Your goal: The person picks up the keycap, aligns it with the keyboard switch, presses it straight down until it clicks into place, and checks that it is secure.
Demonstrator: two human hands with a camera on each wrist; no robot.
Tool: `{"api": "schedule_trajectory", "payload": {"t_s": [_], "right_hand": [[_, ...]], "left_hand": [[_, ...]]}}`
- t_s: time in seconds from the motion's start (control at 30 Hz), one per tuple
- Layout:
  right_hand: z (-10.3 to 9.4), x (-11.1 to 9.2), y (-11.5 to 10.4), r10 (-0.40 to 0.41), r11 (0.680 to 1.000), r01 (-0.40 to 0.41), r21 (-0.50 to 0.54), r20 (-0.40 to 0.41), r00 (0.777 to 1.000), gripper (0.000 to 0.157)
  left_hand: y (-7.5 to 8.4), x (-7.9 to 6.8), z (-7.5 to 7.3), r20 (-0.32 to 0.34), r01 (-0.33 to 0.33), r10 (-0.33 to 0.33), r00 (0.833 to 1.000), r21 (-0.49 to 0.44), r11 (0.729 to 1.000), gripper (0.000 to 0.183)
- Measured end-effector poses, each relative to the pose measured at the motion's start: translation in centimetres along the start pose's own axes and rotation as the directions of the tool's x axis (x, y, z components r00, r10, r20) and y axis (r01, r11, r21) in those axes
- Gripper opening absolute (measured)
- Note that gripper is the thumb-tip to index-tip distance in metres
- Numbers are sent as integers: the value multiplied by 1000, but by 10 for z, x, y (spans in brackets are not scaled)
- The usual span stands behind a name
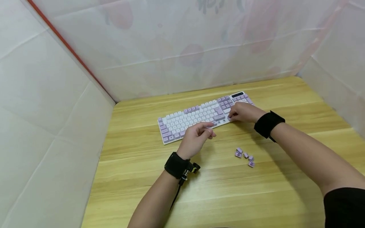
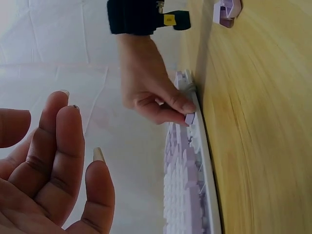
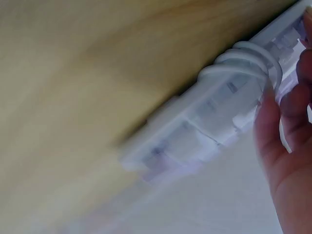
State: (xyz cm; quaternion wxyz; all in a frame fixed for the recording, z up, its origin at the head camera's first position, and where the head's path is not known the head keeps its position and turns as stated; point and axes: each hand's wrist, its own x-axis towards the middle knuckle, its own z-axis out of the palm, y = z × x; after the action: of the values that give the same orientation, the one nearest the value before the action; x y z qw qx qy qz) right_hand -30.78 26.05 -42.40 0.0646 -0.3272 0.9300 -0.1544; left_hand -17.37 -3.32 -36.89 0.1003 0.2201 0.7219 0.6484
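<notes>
A white and lilac keyboard [image 1: 188, 120] lies at the back of the table, angled slightly. At its front right part, my right hand [image 1: 242, 112] pinches a small lilac keycap [image 2: 189, 118] between thumb and forefinger, right over a row where some switches show bare. My left hand [image 1: 196, 139] hovers at the keyboard's front edge, fingers loosely bent and nothing between them. Blurred in the right wrist view, loops of white cable [image 3: 243, 63] hang around the keyboard's end beside my right fingers [image 3: 267, 122].
Several loose lilac keycaps [image 1: 246, 155] lie on the wooden table [image 1: 216, 196] in front of the keyboard, below my right forearm. White sheeting [image 1: 159, 57] closes off the back and both sides. A black cable [image 1: 175, 198] runs from my left wrist strap.
</notes>
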Motion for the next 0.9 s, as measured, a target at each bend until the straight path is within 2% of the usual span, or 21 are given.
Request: {"api": "schedule_trajectory", "payload": {"t_s": [0.17,0.27,0.43,0.5,0.6,0.67,0.77,0.83,0.9], "right_hand": [[4,-9,1,15,1000,-15,-5,-59,998,11],[4,-6,-4,13,1000,-15,-13,-91,996,11],[14,-4,-9,89,996,-90,-3,-109,990,17],[17,-10,-12,153,988,-149,41,-121,981,24],[14,-21,-19,258,963,-238,129,-167,952,36],[10,-30,-25,310,943,-276,186,-185,933,35],[5,-41,-34,318,932,-284,225,-132,939,22],[4,-47,-42,311,930,-296,218,-37,950,15],[6,-52,-50,289,931,-296,213,66,955,16]], "left_hand": [[0,1,-1,7,-10,10,1000,0,1000,25],[-1,3,-2,9,-9,9,1000,4,1000,25],[-5,3,-5,1,6,-6,1000,-4,1000,25],[-6,3,-6,3,6,-6,1000,-6,1000,24],[-8,6,-6,10,-4,5,1000,-5,1000,25],[-9,7,-6,11,-10,10,1000,5,1000,25],[-10,9,-6,9,-9,9,1000,18,1000,25],[-10,9,-6,9,-7,6,1000,20,1000,25],[-10,8,-7,9,-9,9,1000,20,1000,24]]}}
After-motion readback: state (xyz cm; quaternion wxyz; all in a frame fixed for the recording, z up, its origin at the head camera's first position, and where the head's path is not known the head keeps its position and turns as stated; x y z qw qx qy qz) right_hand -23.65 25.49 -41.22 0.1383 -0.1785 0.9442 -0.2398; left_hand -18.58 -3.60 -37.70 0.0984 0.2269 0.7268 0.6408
